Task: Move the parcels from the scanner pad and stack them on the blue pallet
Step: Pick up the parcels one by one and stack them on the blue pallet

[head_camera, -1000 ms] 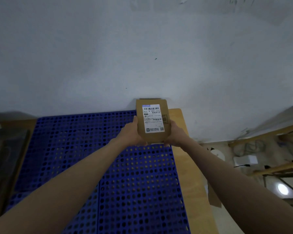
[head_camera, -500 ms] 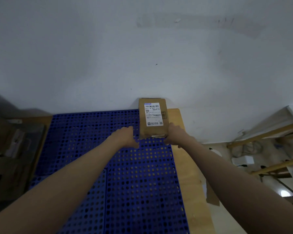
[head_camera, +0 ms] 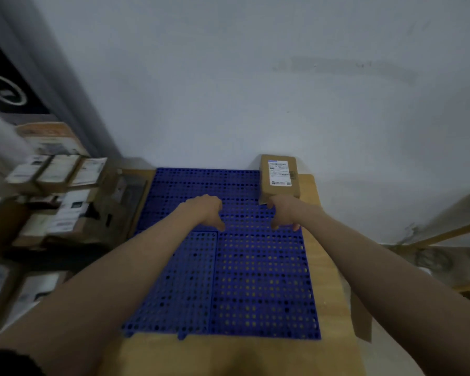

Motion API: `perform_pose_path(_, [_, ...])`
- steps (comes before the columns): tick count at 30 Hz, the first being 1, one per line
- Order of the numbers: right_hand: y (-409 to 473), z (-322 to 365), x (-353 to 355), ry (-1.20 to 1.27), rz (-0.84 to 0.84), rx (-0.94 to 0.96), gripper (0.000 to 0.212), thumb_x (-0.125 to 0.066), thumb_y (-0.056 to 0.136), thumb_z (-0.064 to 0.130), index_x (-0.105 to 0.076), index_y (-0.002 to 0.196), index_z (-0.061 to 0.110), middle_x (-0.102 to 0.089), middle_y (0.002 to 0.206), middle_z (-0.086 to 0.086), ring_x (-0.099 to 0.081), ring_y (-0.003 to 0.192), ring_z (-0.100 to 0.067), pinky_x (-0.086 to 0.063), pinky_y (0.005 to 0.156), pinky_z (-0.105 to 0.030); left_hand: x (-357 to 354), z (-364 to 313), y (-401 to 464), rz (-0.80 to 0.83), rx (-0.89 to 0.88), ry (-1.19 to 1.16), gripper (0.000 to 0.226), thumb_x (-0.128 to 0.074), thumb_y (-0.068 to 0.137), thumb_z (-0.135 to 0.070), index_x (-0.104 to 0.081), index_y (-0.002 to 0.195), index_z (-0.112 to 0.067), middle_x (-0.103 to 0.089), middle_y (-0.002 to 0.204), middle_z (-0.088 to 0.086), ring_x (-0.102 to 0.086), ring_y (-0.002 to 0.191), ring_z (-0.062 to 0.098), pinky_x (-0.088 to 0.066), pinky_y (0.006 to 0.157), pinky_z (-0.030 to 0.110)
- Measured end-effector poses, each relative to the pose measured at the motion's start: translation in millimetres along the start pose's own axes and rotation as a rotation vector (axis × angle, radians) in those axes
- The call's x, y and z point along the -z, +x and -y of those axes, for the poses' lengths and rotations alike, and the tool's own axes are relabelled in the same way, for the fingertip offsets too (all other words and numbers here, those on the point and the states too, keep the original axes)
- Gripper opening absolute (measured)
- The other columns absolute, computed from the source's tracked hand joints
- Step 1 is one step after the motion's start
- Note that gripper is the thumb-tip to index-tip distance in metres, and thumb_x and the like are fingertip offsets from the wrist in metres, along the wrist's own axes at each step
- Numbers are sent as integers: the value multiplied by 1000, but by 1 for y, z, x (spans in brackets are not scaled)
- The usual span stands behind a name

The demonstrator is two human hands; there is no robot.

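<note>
Head view: parcel [head_camera: 280,176] flat at blue pallet [head_camera: 255,280] far-right corner, long axis toward wall; both grips loose, empty.

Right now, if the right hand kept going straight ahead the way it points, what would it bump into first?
Most likely the brown parcel. The right hand sits just short of its near end, at the far right corner of the blue pallet. Whether they touch is unclear; depth is hard to judge. Behind the parcel is the wall.
</note>
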State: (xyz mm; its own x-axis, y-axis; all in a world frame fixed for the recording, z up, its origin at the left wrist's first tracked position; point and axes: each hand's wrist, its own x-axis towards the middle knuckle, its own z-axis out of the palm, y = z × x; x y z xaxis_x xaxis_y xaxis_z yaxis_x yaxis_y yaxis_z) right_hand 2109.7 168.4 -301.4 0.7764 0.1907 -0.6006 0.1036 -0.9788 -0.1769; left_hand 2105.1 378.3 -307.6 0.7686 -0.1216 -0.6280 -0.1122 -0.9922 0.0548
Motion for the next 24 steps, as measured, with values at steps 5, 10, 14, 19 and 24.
perform_pose_path(5, [-29,61,-14,-23,33,109,60,-67,92,21,-38,145,15,-37,145,-13,-57,96,-31,-60,80,-44,-29,56,-68,5,84,-70,36,-67,88,-45,-43,106,-23,-41,103,0,-42,89,24,-42,79,38])
perform_pose_path(10, [-52,132,-34,-50,22,213,59,-64,95,21,-37,147,14,-37,147,-11,-57,108,-34,-58,82,-47,-56,118,-136,14,156,-105,34,-65,90,-45,-43,103,-21,-41,105,2,-42,81,18,-43,79,37])
perform_pose_path(14, [-69,187,-50,-122,10,287,57,-62,96,22,-40,145,6,-41,147,-19,-56,116,-37,-55,82,-45,-72,160,-179,3,198,-121,41,-65,89,-45,-58,108,-9,-57,115,6,-56,100,24,-47,87,38])
perform_pose_path(19, [-85,251,-69,-177,15,334,51,-59,97,24,-46,140,0,-48,139,-27,-58,85,-37,-54,81,-56,-94,215,-217,-77,241,-119,48,-66,87,-47,-57,114,-9,-53,114,10,-52,101,25,-45,84,36])
perform_pose_path(24, [-86,300,-83,-192,15,342,49,-58,98,29,-49,138,1,-53,136,-23,-58,82,-32,-55,72,-42,-98,259,-236,-161,249,-113,52,-65,86,-49,-62,119,-9,-60,119,8,-57,104,25,-46,82,33])
